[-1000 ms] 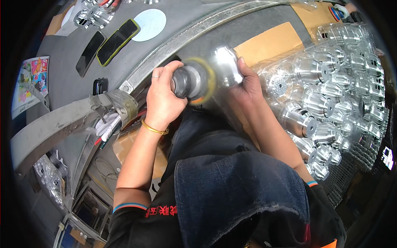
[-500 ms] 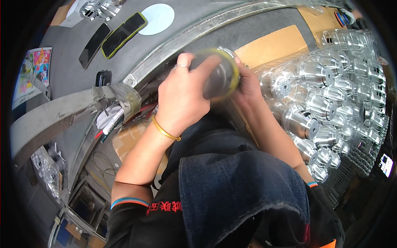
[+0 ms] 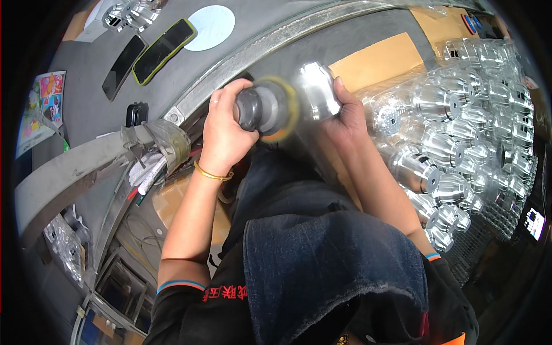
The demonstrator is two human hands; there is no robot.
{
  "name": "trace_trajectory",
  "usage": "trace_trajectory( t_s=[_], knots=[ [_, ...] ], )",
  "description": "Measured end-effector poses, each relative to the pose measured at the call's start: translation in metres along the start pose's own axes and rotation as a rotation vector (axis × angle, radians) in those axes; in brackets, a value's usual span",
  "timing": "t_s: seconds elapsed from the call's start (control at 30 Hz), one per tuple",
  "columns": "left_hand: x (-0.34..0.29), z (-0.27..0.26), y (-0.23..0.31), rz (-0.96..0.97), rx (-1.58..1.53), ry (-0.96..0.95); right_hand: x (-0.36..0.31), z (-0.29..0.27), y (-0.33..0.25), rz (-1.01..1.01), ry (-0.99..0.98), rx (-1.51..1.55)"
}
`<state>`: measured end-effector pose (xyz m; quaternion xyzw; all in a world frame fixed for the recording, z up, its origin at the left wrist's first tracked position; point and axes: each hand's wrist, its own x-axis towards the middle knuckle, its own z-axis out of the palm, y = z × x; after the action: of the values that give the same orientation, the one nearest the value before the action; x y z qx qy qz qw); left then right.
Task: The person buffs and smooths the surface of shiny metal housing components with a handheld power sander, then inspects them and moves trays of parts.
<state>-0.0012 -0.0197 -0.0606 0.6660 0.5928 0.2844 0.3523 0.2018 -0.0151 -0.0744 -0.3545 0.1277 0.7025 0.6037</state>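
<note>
My left hand (image 3: 226, 129) is wrapped round the black knob of a dark round thing with a yellow-green rim (image 3: 276, 109). Motion smears its rim, so its exact kind cannot be told. Just to its right, my right hand (image 3: 348, 118) grips a shiny silver metal cup-shaped part (image 3: 317, 92) by its right side, thumb on top. The part is tilted, and its upper end is blurred. A narrow gap separates the yellow rim from the metal part. My right fingers are partly hidden beneath the part.
Many similar shiny metal parts (image 3: 440, 146) stand packed in clear plastic at the right. Cardboard (image 3: 379, 60) lies beyond my right hand. On the grey table at the far left are two phones (image 3: 164, 52), a white disc (image 3: 211, 27) and more metal parts (image 3: 138, 14). A metal bar (image 3: 80, 161) crosses the left.
My hands have moved apart. The left has drawn the dark round thing leftward, off the metal part, which now shows in my right hand.
</note>
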Motion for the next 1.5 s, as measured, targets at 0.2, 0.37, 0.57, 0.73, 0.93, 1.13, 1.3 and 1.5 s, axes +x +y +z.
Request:
trace_trajectory(
  t_s=[0.2,0.37,0.57,0.73,0.93,1.13,1.3,1.5],
  knots=[
    [-0.002,-0.009,0.042,0.099,-0.040,-0.089,0.004,-0.010,0.006,0.034,-0.051,-0.046],
    [-0.007,-0.003,0.059,0.177,0.072,-0.039,-0.006,-0.008,0.011,0.070,-0.129,-0.115],
    [0.007,-0.005,0.014,-0.033,-0.168,-0.124,-0.003,-0.010,0.005,0.003,-0.025,0.034],
    [0.019,-0.005,0.001,-0.247,-0.524,-0.226,0.001,-0.017,0.002,0.065,0.006,0.174],
    [0.013,-0.011,0.015,-0.063,-0.258,-0.208,0.000,-0.013,0.007,0.050,0.009,0.116],
    [0.004,-0.026,0.072,0.001,0.042,-0.233,0.000,-0.022,0.019,0.100,-0.173,-0.061],
    [0.004,-0.028,0.069,0.005,0.034,-0.238,0.001,-0.027,0.023,-0.003,-0.188,-0.277],
    [0.015,-0.022,0.025,-0.130,-0.218,-0.295,-0.001,-0.019,0.014,0.009,-0.045,-0.017]
  ],
)
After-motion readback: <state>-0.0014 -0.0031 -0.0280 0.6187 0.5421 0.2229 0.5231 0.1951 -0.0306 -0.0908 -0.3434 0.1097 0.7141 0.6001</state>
